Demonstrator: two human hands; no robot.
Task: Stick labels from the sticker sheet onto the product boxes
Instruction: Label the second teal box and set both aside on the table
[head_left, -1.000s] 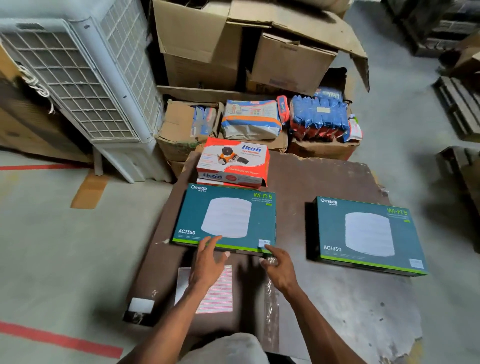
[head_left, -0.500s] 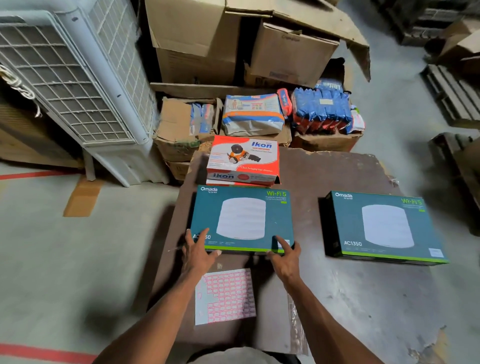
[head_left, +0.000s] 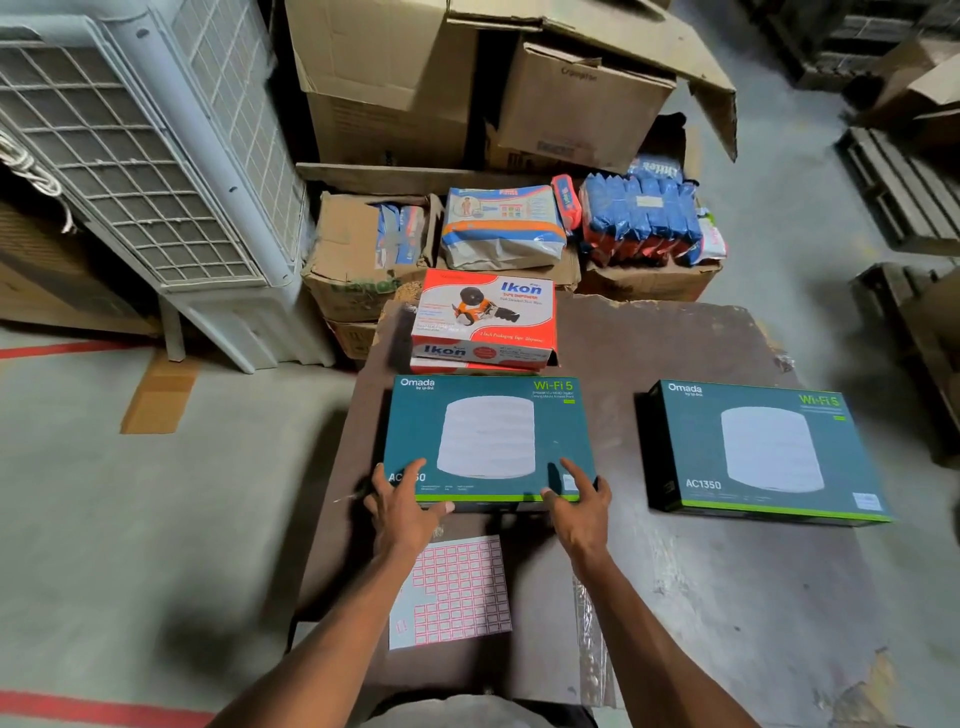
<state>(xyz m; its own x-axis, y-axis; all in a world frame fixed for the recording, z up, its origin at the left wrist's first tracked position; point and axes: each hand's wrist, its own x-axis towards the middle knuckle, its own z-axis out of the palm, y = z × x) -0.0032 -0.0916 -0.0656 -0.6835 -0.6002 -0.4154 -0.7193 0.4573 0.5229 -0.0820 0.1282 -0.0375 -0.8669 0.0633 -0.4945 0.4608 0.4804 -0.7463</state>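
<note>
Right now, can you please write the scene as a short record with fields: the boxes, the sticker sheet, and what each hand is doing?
surface: brown board
near teal box: lies flat, in front of the person
left hand: on that box's near left corner
right hand: on its near right corner
second teal box: lies flat, off to the right, untouched
orange Ikon box: behind the near teal box
sticker sheet: flat on the board, between the forearms
</note>
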